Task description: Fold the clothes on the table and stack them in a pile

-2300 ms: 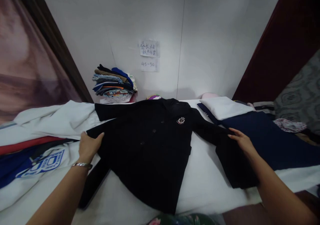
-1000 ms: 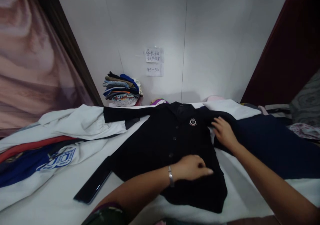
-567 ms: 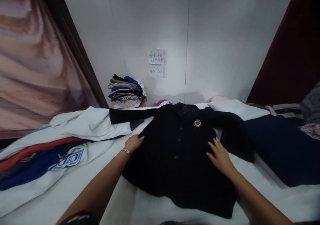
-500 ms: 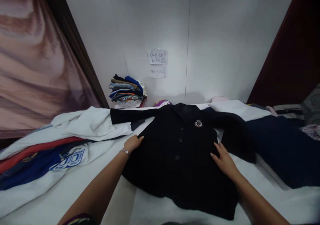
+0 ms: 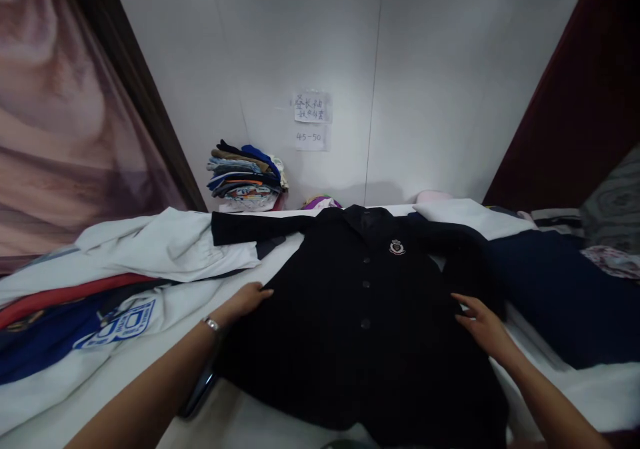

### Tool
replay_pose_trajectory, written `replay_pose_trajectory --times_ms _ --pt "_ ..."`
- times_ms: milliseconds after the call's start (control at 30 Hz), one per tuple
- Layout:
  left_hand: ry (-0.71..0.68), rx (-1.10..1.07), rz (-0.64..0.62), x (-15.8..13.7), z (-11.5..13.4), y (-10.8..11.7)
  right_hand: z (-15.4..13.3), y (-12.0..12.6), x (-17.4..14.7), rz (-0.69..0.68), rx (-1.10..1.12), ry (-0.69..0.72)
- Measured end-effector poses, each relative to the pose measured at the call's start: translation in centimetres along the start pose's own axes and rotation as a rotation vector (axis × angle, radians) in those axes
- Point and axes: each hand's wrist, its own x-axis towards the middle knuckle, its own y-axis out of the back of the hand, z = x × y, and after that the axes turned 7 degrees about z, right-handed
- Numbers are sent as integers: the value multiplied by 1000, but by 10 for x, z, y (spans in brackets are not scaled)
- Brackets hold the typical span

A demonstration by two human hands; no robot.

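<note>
Squarely between the person's two hands, a black coat (image 5: 325,329) lies front up on the white surface (image 5: 237,412), in this view that reaches me, far off, through the head camera. Its long axis runs away from the wearer, collar (image 5: 367,226) toward the wall (image 5: 430,89), hem toward the body. Neither hand is clearly nearer, as I judge it: each meets the coat at its own flank, so the cloth lies to the right of one and to the left of the other.

The left hand (image 5: 247,298), a bracelet (image 5: 213,324) at its wrist, is narrow on the coat's edge, thumb on top and the other fingers mostly hidden. The right hand (image 5: 477,322) touches the opposite flank with thumb and forefinger slightly parted; I cannot tell whether a fold is pinched there. Across that line, a badge (image 5: 397,247) sits on the chest, nearer the right hand.

One sleeve (image 5: 260,228) stretches left onto white garments (image 5: 170,246); the other bends down beside navy cloth (image 5: 565,296), where dark merges with dark and I lose the boundary. Just below the left wrist, a dark, shiny-edged object (image 5: 199,392) shows partly. Folded clothes (image 5: 247,177) stand stacked at the back, left of two paper notes (image 5: 313,108).
</note>
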Motion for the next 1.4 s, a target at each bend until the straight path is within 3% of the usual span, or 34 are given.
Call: replay_pose_trajectory --times_ms 100,167,267,367,533,700,800,933,1000,1100,1200,1300,1400 --pt "-106 426 43 -5 -8 -6 5 0 -3 -68 -168 94" --pt "-225 644 115 -8 0 -9 -5 -4 -2 -62 -291 169" --pt "-449 647 174 -5 27 -23 -45 -20 9 -87 -350 306" --pt "-628 588 151 10 50 -49 -97 -55 26 -247 -255 430" --pt "-520 595 135 38 44 -92 -162 -128 64 -426 -255 529" --pt "-511 583 178 39 31 -99 -200 -172 110 -381 -333 584" --pt "-508 574 183 37 31 -97 -199 -192 130 -337 -386 587" --pt "-515 549 193 36 29 -100 -171 -214 139 -427 -488 397" --pt "-515 528 188 37 27 -101 -157 -220 139 -415 -479 384" --pt "-499 469 120 46 32 -92 -147 -222 137 -373 -435 398" --pt "-472 416 106 67 49 -63 -144 -223 137 -342 -410 407" --pt "-474 471 330 100 66 -22 -141 -225 137 -330 -410 416" --pt "-537 647 555 134 67 16 -138 -227 138 -333 -421 416"
